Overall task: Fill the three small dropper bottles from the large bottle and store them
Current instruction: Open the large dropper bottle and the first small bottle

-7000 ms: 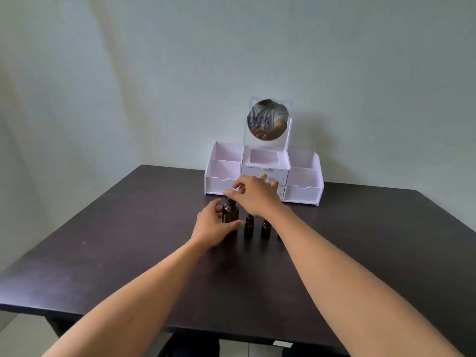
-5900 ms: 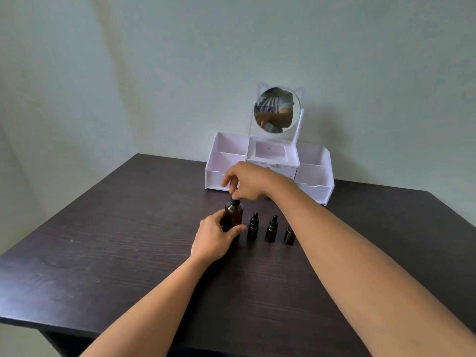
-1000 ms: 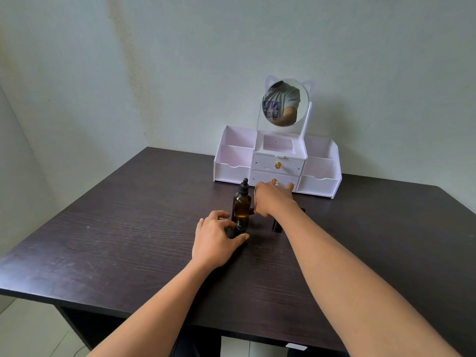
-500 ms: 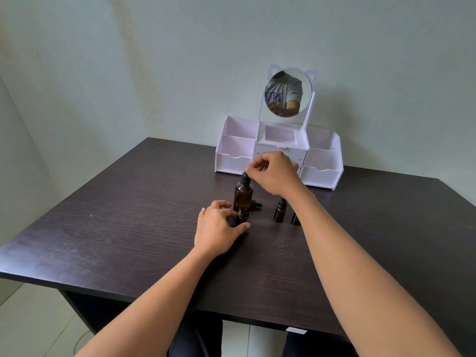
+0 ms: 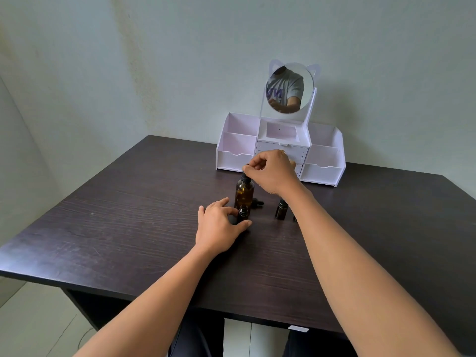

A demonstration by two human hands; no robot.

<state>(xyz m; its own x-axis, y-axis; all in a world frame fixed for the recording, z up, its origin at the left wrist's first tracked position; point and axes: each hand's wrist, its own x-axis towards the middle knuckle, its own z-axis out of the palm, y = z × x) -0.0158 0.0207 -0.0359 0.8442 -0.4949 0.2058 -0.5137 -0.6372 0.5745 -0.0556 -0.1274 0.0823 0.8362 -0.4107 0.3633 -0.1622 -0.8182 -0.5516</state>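
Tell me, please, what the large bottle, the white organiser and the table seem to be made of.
Large bottle: likely amber glass; it is glossy and see-through. Its dropper cap: matte black, perhaps rubber or plastic. White organiser: thin, flat, smooth panels, probably plastic or foam board. Table: dark matte surface with wood grain; I cannot tell whether it is solid wood or laminate.

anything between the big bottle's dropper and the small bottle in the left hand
Nothing visible. The right hand pinches the dropper top of the large bottle; the small bottle, held by the left hand, stands directly in front of it.
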